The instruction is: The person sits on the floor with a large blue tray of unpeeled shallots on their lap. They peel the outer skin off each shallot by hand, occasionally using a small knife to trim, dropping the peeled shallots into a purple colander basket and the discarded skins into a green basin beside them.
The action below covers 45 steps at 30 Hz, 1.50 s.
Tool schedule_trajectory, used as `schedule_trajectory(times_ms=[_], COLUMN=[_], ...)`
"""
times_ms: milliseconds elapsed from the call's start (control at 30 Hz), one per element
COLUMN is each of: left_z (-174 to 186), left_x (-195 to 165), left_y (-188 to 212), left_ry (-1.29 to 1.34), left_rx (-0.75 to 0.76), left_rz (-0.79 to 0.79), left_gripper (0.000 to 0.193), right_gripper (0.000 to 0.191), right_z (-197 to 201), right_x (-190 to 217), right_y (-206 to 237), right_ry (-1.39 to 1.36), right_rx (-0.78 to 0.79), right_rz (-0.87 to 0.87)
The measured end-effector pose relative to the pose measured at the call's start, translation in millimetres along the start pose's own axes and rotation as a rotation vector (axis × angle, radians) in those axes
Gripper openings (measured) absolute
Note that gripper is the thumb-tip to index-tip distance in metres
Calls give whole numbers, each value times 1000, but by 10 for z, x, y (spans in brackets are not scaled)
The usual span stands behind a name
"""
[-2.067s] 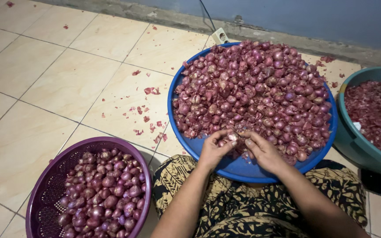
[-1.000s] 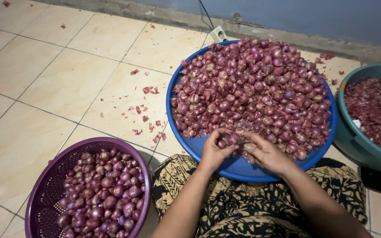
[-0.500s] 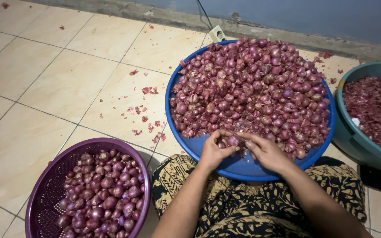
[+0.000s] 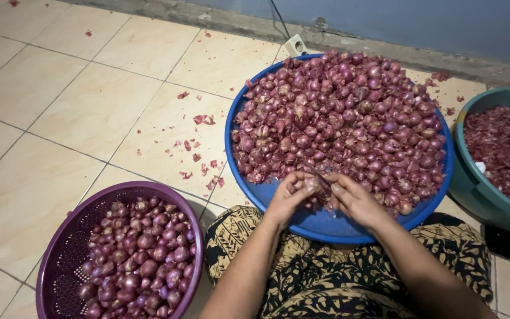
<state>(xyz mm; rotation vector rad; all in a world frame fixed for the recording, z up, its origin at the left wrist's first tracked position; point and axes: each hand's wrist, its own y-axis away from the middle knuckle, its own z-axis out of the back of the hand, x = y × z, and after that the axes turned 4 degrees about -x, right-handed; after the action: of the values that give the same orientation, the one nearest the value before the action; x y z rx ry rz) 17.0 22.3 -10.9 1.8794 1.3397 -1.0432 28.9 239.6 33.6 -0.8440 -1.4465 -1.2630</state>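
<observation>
Your left hand (image 4: 287, 198) pinches a small shallot (image 4: 312, 185) at its fingertips; your right hand (image 4: 355, 201) closes in against it from the right. Both sit over the near rim of the blue basin (image 4: 326, 227), heaped shallots just beyond

We're down on the floor of what looks like a home kitchen corner or back room, with cream floor tiles (image 4: 60, 112) running to a rough concrete strip under a blue-grey painted wall (image 4: 420, 20). A wide blue basin (image 4: 326, 227) heaped with shallots, a purple plastic colander (image 4: 60, 248) of peeled ones and a teal tub (image 4: 473, 195) of skins sit right on the tiles, reddish peel scraps (image 4: 199, 156) scattered between them. There's a small white object with a cable (image 4: 296, 45) at the wall, possibly a socket block, though it's too small to tell.
</observation>
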Motion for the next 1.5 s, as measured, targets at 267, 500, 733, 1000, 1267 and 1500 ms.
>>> schedule_trajectory(times_ms=[267,500,733,1000,1267,1500], left_z=[-62,17,552,296,101,123], left_x=[-65,-146,-1710,-1826,-1217,-825], left_y=[-6,84,1269,794,-1056,-872], left_ry=[38,-141,-1197,-1410,-1647,-777], left_rx=[-45,-222,-774,-638,-385,-302], left_rz=[95,-70,277,-188,-772,-483], left_gripper=[32,18,34,49,35,20], right_gripper=[48,48,44,37,44,46], right_z=[-56,40,221,111,226,213], right_x=[44,32,-96,27,-193,-33], right_y=[92,-47,-101,-109,-80,-70], right_ry=[112,78,-32,-2,-42,-29], right_rx=[46,-103,-112,-135,-142,-200], right_rz=[-4,-14,-34,-162,-72,-16])
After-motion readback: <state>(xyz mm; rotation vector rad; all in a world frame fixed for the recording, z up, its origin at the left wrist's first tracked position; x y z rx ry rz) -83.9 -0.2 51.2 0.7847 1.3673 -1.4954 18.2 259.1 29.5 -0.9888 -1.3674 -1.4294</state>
